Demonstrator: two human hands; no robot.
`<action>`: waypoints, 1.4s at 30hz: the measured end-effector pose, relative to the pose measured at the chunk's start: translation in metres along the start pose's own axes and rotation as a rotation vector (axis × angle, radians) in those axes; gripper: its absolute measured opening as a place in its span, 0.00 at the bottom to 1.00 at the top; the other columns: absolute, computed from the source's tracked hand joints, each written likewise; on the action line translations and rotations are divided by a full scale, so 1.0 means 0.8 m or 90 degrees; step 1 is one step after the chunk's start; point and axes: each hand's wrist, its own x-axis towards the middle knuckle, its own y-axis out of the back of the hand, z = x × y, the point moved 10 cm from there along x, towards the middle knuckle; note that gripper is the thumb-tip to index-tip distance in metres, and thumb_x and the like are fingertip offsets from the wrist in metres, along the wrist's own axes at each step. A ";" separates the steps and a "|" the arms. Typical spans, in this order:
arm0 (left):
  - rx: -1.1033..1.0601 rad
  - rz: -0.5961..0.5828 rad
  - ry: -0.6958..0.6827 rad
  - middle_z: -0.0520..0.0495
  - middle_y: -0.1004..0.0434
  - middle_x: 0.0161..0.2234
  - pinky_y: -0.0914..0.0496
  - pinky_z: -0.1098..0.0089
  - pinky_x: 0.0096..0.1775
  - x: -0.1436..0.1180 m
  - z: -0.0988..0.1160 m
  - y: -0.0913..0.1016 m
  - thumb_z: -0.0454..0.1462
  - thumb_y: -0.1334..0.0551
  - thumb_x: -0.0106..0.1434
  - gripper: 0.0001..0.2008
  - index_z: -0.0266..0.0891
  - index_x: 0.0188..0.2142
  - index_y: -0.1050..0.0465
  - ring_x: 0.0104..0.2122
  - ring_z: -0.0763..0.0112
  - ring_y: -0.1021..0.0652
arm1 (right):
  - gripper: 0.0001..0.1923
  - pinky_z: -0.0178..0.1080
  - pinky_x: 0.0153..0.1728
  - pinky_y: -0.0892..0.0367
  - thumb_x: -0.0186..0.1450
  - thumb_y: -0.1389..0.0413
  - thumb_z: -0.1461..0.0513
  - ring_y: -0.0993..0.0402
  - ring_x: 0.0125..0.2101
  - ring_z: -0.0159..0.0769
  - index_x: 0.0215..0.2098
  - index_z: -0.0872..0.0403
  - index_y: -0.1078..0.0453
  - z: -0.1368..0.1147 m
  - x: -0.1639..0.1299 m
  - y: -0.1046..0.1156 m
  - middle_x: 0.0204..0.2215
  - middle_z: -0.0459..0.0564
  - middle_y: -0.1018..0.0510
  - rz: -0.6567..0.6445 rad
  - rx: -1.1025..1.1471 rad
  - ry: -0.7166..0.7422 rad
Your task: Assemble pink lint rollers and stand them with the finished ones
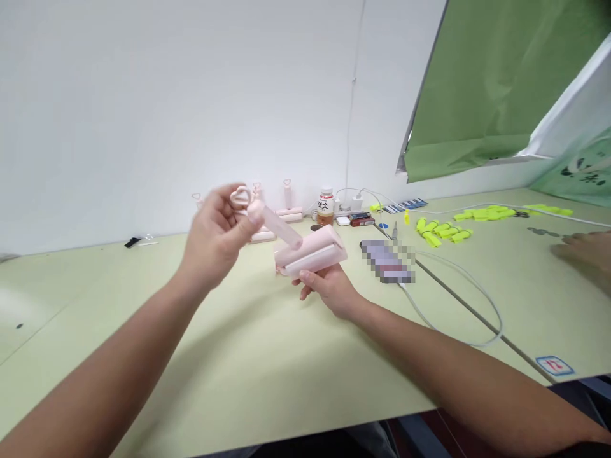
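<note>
Pink lint roller (pixel 312 253) sits mid-frame, just above the pale green table (pixel 248 362), cradled from below by the right hand (pixel 329 289), fingers closed round its drum. Left hand (pixel 214 238) pinches the heart-topped handle (pixel 272 219), angled up-left. It looks light, rigid plastic, smooth; best gripped round the drum. Both forearms reach in from the bottom corners.

White wall (pixel 143 95) behind pale green table (pixel 267 369) — green sheet (pixel 491 76) hanging (upper right).
</note>
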 end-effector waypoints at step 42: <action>-0.355 0.158 0.395 0.48 0.23 0.27 0.31 0.69 0.30 -0.129 -0.160 0.007 0.55 0.30 0.50 0.25 0.35 0.34 0.28 0.28 0.68 0.24 | 0.24 0.42 0.28 0.24 0.63 0.43 0.47 0.23 0.35 0.41 0.50 0.52 0.37 0.033 0.024 -0.094 0.40 0.53 0.24 -0.135 -0.138 -0.151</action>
